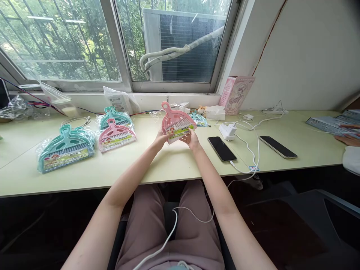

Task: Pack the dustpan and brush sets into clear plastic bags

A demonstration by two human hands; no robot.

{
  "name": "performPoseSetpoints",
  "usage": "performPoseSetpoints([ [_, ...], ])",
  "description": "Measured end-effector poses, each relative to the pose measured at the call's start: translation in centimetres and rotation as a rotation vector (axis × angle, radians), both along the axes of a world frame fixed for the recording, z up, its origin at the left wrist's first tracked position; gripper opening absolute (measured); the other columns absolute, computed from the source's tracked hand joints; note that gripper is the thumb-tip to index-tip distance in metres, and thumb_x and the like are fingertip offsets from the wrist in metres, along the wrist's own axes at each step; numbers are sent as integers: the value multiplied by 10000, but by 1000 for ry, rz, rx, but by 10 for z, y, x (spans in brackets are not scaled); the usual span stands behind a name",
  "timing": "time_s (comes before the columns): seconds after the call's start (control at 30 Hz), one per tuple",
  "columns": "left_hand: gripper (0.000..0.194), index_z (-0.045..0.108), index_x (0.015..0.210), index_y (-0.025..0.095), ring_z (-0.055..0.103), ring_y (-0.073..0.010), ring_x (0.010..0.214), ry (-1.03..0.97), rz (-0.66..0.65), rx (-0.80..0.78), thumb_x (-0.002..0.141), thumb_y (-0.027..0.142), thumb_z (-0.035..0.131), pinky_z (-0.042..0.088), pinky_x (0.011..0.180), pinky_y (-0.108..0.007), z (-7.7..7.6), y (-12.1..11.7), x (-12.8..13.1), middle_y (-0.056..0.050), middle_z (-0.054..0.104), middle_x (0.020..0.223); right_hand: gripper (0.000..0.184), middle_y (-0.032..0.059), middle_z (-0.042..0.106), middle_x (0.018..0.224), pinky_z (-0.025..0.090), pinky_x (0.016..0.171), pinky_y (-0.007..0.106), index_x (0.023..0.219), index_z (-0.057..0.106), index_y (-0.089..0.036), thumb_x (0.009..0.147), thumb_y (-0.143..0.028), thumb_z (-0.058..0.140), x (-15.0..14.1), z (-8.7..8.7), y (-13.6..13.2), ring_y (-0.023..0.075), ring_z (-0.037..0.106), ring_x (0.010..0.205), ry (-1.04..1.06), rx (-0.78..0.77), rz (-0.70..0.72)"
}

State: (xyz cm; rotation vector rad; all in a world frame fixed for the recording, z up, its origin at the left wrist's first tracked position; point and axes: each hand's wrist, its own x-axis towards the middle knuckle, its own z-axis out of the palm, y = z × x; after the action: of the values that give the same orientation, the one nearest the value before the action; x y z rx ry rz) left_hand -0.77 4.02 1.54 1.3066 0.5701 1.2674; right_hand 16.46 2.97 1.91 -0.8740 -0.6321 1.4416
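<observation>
Between my hands I hold up a pink dustpan and brush set (176,118), tilted, with its looped handle at the top and a printed label across the bristles. My left hand (162,137) grips its lower left corner. My right hand (193,138) is closed on the lower right side, the thumb on the label. To the left lies another pink set (116,137) in clear wrap. Behind that one is a teal set (114,117), and further left are stacked teal sets (66,146). One more teal set (198,119) lies behind my right hand.
Right of my hands are a black phone (222,149) on a white cable, a white charger (228,131) and a second phone (278,146). A pink box (236,95) stands by the wall. At far right, another person's hand (348,139) rests near blue-grey packs (332,125).
</observation>
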Motion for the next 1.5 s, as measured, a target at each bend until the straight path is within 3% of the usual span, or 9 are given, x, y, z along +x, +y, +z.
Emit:
performPoseSetpoints([
  [0.23, 949, 543, 1416, 199, 516, -443, 1332, 43, -35, 22, 561, 347, 927, 430, 1104, -582, 1, -4, 3, -155, 675, 1306, 245, 20, 711, 806, 613, 667, 280, 954, 617, -223, 913, -464, 611, 7, -9, 7, 168, 697, 723, 27, -83, -121],
  [0.5, 929, 532, 1414, 202, 529, -428, 1324, 51, -48, 32, 583, 355, 918, 451, 1092, -553, 4, -7, 3, -149, 639, 1363, 146, 17, 711, 745, 618, 673, 276, 903, 627, -206, 884, -344, 672, 7, -8, 7, 162, 695, 696, 15, -98, -113],
  [0.77, 973, 457, 1492, 210, 521, -420, 1330, 104, -2, 57, 625, 342, 880, 471, 1064, -549, 2, -9, 6, -132, 640, 1366, 327, 37, 714, 779, 612, 689, 303, 942, 635, -208, 864, -523, 675, 11, -13, 8, 180, 692, 721, -18, -113, -160],
  [0.87, 927, 506, 1450, 203, 533, -427, 1315, 94, 16, 46, 612, 329, 883, 472, 1061, -556, 0, -6, 6, -138, 651, 1350, 363, 41, 723, 802, 616, 688, 308, 944, 630, -213, 838, -553, 698, 11, -12, 9, 185, 701, 740, -55, -78, -134],
  [0.97, 904, 542, 1399, 200, 551, -429, 1294, 64, 35, -2, 580, 335, 900, 477, 1060, -556, -2, -2, 3, -146, 656, 1338, 300, 38, 739, 834, 624, 724, 303, 939, 630, -209, 830, -465, 742, 9, -9, 7, 177, 713, 761, -65, -18, -68],
  [1.07, 945, 516, 1411, 201, 560, -424, 1286, 51, 67, -48, 565, 351, 907, 468, 1067, -572, -2, 3, -1, -152, 661, 1322, 188, 15, 754, 867, 623, 780, 268, 929, 629, -204, 806, -230, 768, 5, -6, 4, 147, 723, 792, -50, 51, 20],
  [1.17, 974, 483, 1440, 218, 559, -408, 1294, 45, 71, -55, 572, 347, 906, 458, 1088, -565, 0, 6, -6, -144, 663, 1319, 275, -14, 760, 873, 622, 825, 257, 924, 621, -212, 741, -70, 768, 1, -4, 0, 132, 733, 822, -32, 111, 75],
  [1.27, 941, 480, 1442, 227, 607, -385, 1243, 62, 48, -64, 604, 344, 893, 490, 1068, -536, 2, 5, -9, -141, 668, 1312, 286, -20, 758, 849, 629, 851, 286, 897, 626, -208, 714, -44, 772, -1, -3, -2, 143, 740, 826, -18, 130, 59],
  [1.5, 785, 508, 1396, 184, 756, -315, 903, 219, -74, -161, 729, 455, 821, 591, 852, -422, -7, -5, 0, -168, 726, 1172, 280, 5, 756, 851, 622, 905, 347, 896, 657, -195, 692, -16, 723, 0, -1, -1, 180, 744, 873, 61, 157, -98],
])
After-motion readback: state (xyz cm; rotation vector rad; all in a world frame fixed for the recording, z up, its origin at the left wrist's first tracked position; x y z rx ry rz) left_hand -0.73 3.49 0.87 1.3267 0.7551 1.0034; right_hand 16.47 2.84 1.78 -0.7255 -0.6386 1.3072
